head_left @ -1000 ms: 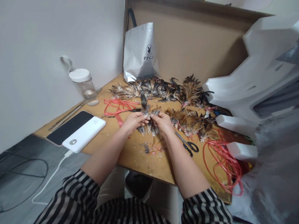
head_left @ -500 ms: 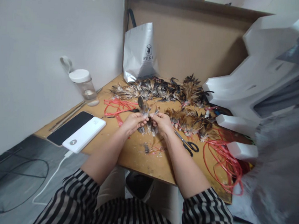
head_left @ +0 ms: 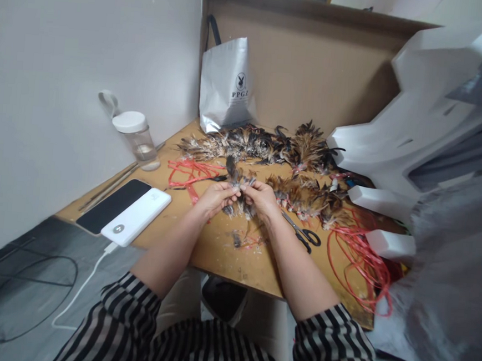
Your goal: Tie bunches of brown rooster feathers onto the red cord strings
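Observation:
My left hand (head_left: 219, 198) pinches a small bunch of dark and brown feathers (head_left: 233, 173) above the table. Close against it, my right hand (head_left: 260, 197) is closed too, its thumb and forefinger pinching the feathers' pale lower ends. More loose feathers (head_left: 242, 208) lie under and between both hands. To the right runs a row of brown feather bundles (head_left: 310, 197), bound with pinkish-red strands at their bases. Black-handled scissors (head_left: 305, 234) rest beside my right wrist. A little clump of feather scraps (head_left: 236, 238) lies nearer the table's front edge.
Behind lies a long heap of feather bundles (head_left: 248, 142), before a silver bag (head_left: 225, 85). Red plastic strips (head_left: 191, 171) lie left, with a larger tangle (head_left: 360, 262) right. A lidded jar (head_left: 138, 139), a phone (head_left: 114, 206) and a white power bank (head_left: 136, 217) stand or lie left. White foam (head_left: 378, 135) borders the right.
My right hand has come slightly closer to my left, and the fingertips now meet at the feathers. The bunch in them has shifted a little. Everything else stays in place.

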`<control>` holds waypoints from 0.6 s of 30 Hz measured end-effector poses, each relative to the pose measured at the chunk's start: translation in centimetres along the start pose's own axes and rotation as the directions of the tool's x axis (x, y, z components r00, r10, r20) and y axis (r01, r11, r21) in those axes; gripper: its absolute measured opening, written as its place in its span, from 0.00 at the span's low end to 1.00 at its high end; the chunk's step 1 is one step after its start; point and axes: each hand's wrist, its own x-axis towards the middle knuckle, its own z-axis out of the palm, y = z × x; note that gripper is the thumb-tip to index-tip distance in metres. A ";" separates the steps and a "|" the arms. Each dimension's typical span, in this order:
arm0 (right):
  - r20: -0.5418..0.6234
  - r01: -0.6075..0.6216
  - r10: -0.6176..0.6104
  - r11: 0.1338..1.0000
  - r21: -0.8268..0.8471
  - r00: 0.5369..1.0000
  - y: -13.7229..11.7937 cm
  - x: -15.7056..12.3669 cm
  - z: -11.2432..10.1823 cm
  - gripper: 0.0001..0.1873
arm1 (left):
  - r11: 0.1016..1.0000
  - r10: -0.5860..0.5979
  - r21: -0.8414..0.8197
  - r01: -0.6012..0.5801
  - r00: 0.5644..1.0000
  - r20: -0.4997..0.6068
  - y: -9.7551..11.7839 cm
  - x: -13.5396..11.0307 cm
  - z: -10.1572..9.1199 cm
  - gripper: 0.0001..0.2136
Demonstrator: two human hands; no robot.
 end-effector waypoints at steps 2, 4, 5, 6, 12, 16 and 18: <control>-0.018 -0.002 0.001 1.000 -0.016 1.000 -0.1 0.0 0.1 0.16 | 1.000 -0.003 0.020 0.003 1.000 -0.010 0.1 -0.1 0.1 0.08; -0.026 0.002 -0.002 1.000 -0.023 1.000 -0.1 -0.1 0.1 0.16 | 0.999 -0.005 0.032 0.005 1.000 -0.010 0.1 -0.1 0.2 0.08; -0.026 0.004 -0.005 1.000 -0.023 1.000 -0.1 -0.1 0.1 0.16 | 0.999 -0.007 0.034 0.007 1.000 -0.008 0.1 -0.1 0.3 0.08; -0.024 0.006 -0.006 1.000 -0.023 1.000 -0.1 -0.1 0.1 0.16 | 0.999 -0.009 0.035 0.009 1.000 -0.006 0.1 -0.1 0.3 0.08; 0.000 -0.004 0.004 1.000 -0.025 1.000 0.2 0.0 -0.3 0.16 | 0.998 -0.027 0.049 0.027 1.000 -0.001 0.0 -0.1 0.2 0.09; -0.024 -0.015 0.014 1.000 -0.026 1.000 0.4 0.2 -0.5 0.18 | 0.999 -0.032 0.012 0.032 0.999 -0.021 -0.2 0.2 -0.2 0.08; -0.058 -0.006 0.002 0.998 -0.062 0.998 0.4 0.3 -0.5 0.20 | 0.999 -0.040 -0.009 0.040 0.999 -0.023 -0.3 0.3 -0.4 0.08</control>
